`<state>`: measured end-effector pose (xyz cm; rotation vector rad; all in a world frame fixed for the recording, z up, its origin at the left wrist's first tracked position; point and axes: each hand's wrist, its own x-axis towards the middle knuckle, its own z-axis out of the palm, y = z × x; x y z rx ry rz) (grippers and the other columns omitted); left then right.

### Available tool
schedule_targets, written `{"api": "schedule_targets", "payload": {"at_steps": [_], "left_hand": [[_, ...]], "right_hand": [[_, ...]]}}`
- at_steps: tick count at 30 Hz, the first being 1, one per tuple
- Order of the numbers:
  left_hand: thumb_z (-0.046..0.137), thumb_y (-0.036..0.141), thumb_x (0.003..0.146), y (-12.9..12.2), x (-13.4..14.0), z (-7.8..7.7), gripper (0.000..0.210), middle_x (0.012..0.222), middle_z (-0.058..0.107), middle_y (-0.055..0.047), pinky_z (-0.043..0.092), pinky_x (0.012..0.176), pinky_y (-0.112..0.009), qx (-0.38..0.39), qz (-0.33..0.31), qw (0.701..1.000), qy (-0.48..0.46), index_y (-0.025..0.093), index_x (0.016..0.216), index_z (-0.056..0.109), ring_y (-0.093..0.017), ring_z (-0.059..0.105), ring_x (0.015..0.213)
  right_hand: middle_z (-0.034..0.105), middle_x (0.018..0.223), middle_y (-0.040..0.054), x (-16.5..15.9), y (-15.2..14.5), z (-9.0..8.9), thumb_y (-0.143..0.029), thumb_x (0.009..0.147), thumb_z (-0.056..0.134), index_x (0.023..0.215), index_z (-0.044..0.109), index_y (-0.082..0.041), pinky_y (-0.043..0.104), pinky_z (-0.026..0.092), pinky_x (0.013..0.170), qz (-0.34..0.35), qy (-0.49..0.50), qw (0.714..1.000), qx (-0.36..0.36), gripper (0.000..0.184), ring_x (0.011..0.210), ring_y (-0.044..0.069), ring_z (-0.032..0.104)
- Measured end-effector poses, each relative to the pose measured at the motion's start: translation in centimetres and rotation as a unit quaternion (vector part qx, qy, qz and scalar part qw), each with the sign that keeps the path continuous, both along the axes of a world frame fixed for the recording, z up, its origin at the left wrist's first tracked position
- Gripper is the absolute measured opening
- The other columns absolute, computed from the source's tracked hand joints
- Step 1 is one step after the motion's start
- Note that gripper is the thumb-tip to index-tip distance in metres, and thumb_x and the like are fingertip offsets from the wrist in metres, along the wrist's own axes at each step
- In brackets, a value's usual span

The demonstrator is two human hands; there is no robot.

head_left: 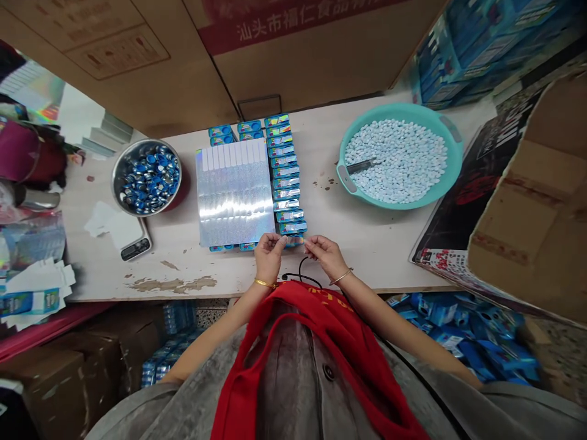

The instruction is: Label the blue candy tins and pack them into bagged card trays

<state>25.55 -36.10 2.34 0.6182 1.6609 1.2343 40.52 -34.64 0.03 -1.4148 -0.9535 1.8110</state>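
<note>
Head view: small blue box (295, 241) sat at the near end of a column of boxes (285, 183), left hand (269, 249) and right hand (324, 252) pinched at its two ends; exactly what they gripped, could not tell. Shiny sheet (236, 229) lay left of the column, metal bowl (117, 180) of caps (151, 177) farther left, teal basin (398, 205) of white tablets (403, 159) well right.

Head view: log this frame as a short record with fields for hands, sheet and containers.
hands: left hand and right hand at the nearest small blue box of a column; exact grip unclear
sheet: holographic sheet, lying over more blue boxes, left of the column
left container: metal bowl of blue-and-silver caps, near a digital scale
right container: turquoise basin of white tablets, grey scoop-like tool inside
</note>
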Motion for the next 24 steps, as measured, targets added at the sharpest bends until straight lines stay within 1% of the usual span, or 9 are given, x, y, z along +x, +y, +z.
{"api": "schedule_targets", "payload": {"at_steps": [3,7,9,11,13,15,17,21,24], "left_hand": [[0.075,0.030,0.065,-0.3,0.2,-0.5,0.024,0.064,0.055,0.003,0.044,0.066,-0.023,-0.017,0.016,1.000,-0.018,0.017,0.068,0.056,-0.009,0.052,0.062],[0.075,0.030,0.066,-0.3,0.5,-0.3,0.022,0.065,0.057,0.003,0.045,0.067,-0.024,-0.006,0.015,0.999,-0.030,0.017,0.070,0.057,-0.010,0.054,0.064],[0.075,0.031,0.065,-0.3,0.5,-0.4,0.023,0.066,0.057,0.003,0.045,0.067,-0.024,-0.007,0.013,0.999,-0.031,0.018,0.070,0.057,-0.010,0.054,0.064],[0.074,0.033,0.064,-0.4,0.5,-0.9,0.023,0.065,0.057,0.003,0.044,0.067,-0.024,-0.016,0.012,0.999,-0.026,0.018,0.069,0.057,-0.010,0.053,0.063],[0.072,0.033,0.065,-0.7,0.3,-1.5,0.022,0.064,0.057,0.002,0.044,0.066,-0.024,-0.027,0.003,1.000,-0.006,0.018,0.068,0.057,-0.010,0.053,0.063],[0.069,0.032,0.069,-0.9,0.1,-2.0,0.019,0.064,0.057,0.002,0.043,0.067,-0.025,-0.039,-0.024,0.998,0.047,0.018,0.067,0.057,-0.011,0.052,0.064],[0.066,0.030,0.073,-1.1,-0.1,-2.3,0.015,0.068,0.058,0.001,0.043,0.070,-0.027,-0.057,-0.062,0.986,0.142,0.018,0.068,0.058,-0.013,0.053,0.069],[0.065,0.023,0.077,-1.1,0.0,-2.1,0.006,0.088,0.060,-0.004,0.038,0.082,-0.035,-0.096,-0.121,0.924,0.351,0.019,0.074,0.064,-0.020,0.054,0.090],[0.065,0.024,0.079,-0.9,0.2,-2.1,0.004,0.094,0.058,-0.006,0.035,0.083,-0.039,-0.108,-0.144,0.891,0.417,0.020,0.077,0.065,-0.023,0.053,0.097]], "right_hand": [[0.056,0.063,-0.0012,0.4,0.0,-0.6,-0.073,0.072,0.055,0.076,0.058,-0.020,0.024,0.038,0.049,-0.028,-0.026,0.999,-0.014,0.053,0.052,0.011,0.049],[0.054,0.060,-0.0003,0.5,0.5,-1.3,-0.083,0.075,0.034,0.091,0.060,-0.019,0.026,0.034,0.040,-0.039,-0.039,0.994,-0.093,0.071,0.045,0.012,0.047],[0.054,0.061,-0.0003,0.4,0.5,-1.5,-0.082,0.072,0.042,0.086,0.061,-0.019,0.026,0.035,0.041,-0.010,-0.037,0.995,-0.093,0.067,0.046,0.012,0.046],[0.052,0.060,-0.0019,0.2,0.4,-1.6,-0.076,0.069,0.055,0.076,0.059,-0.020,0.025,0.035,0.044,0.008,-0.046,0.997,-0.056,0.056,0.048,0.011,0.044],[0.047,0.057,-0.0036,0.1,0.3,-1.9,-0.070,0.068,0.061,0.068,0.054,-0.021,0.025,0.034,0.047,0.007,-0.068,0.998,-0.004,0.049,0.050,0.011,0.040],[0.044,0.056,-0.0042,0.1,0.3,-2.2,-0.065,0.072,0.058,0.065,0.051,-0.022,0.026,0.035,0.051,0.007,-0.098,0.994,0.054,0.044,0.052,0.012,0.039],[0.044,0.056,-0.0041,0.3,0.4,-2.6,-0.058,0.078,0.055,0.066,0.051,-0.022,0.026,0.035,0.055,0.024,-0.137,0.984,0.107,0.038,0.055,0.012,0.040],[0.049,0.059,-0.0025,0.4,0.9,-3.5,-0.043,0.084,0.050,0.069,0.053,-0.022,0.027,0.035,0.058,0.065,-0.215,0.958,0.179,0.026,0.058,0.014,0.044],[0.055,0.064,0.0005,0.4,1.1,-4.1,-0.039,0.086,0.047,0.071,0.053,-0.022,0.028,0.037,0.061,0.085,-0.253,0.938,0.220,0.024,0.062,0.017,0.049]]}}
